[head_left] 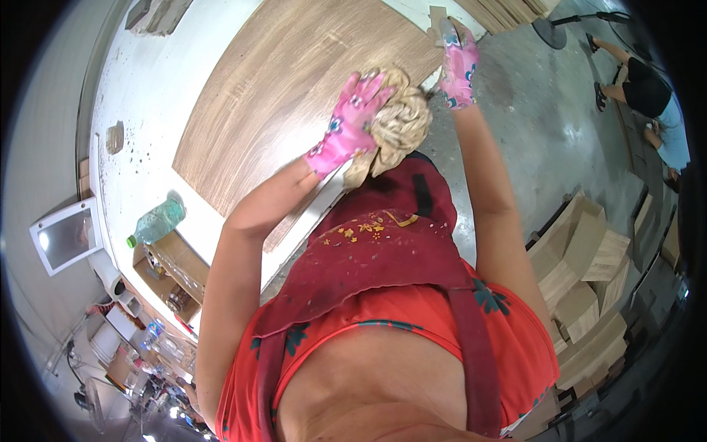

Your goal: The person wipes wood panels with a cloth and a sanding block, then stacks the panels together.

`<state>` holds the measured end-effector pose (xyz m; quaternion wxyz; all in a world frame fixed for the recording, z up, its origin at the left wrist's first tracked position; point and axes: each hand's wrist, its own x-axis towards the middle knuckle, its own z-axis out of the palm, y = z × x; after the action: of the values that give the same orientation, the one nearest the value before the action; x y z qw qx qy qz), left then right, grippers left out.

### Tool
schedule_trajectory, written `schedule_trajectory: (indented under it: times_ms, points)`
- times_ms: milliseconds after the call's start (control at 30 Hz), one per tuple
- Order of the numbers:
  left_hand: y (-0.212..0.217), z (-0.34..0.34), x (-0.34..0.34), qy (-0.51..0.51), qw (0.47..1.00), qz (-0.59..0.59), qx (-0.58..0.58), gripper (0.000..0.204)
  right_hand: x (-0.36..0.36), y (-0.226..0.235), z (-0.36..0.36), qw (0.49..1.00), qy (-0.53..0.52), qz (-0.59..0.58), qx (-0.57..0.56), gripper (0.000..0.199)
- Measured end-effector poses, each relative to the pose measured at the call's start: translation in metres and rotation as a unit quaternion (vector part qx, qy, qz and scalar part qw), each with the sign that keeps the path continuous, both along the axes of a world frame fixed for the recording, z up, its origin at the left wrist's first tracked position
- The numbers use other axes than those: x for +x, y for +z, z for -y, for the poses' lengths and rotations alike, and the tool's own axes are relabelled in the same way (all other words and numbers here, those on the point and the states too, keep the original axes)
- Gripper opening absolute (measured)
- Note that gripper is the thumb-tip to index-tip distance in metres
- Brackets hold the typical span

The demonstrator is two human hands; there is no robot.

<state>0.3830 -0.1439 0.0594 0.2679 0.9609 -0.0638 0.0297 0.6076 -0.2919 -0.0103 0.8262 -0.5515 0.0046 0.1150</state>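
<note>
A cardboard box [171,274] is holding small jars beside a green bottle [156,223]; the left hand [350,124] is pressing a bunched rag [398,127] onto the wood panel [291,88]; the right hand [458,65] is gripping the panel's edge.

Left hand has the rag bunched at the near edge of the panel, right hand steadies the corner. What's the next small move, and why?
Probably sweep the rag away from the body across the wood-grain panel. The left hand presses it at the near edge, most of the panel lies beyond it, and the right hand braces the corner.
</note>
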Motion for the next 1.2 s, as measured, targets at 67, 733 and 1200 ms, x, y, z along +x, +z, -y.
schedule_trajectory:
  times_ms: [67,733,1200]
  points:
    - [0.006,0.006,0.03,0.0,1.0,0.01,-0.016,0.101,0.011,-0.016,0.013,0.997,-0.005,-0.055,0.044,0.031]
    - [0.015,0.03,0.188,0.032,0.999,-0.013,0.022,0.057,-0.044,0.081,0.054,0.951,-0.271,0.125,-0.077,0.036]
    - [-0.057,0.055,0.149,0.163,0.925,0.14,-0.313,0.03,0.023,0.1,-0.113,0.849,0.458,0.237,-0.114,0.038]
